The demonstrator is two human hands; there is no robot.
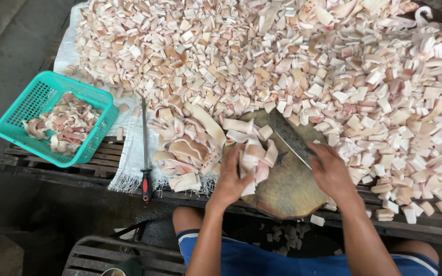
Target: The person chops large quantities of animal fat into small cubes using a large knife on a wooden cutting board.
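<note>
Pale pink-white pork strips (pixel 251 153) gripped in left hand (pixel 231 176) fingers; right hand (pixel 329 171) clasps cleaver (pixel 290 138).

A rough meat-processing yard is showing here: a huge heap of diced pork skin (pixel 292 66) is lying on a slatted wooden desk (pixel 83 171), a round chopping block (pixel 287 189) and cleaver (pixel 290 138) sitting over bare concrete floor (pixel 6 66).

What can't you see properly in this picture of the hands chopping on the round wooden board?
- Broad steel cleaver: head view, handle hidden inside the right hand.
- Pale pink meat strips: partly covered by the left hand.
- Huge heap of cut pale cubes: cut off at the top and right edges.
- Round wooden board: far part buried under pieces.
</note>
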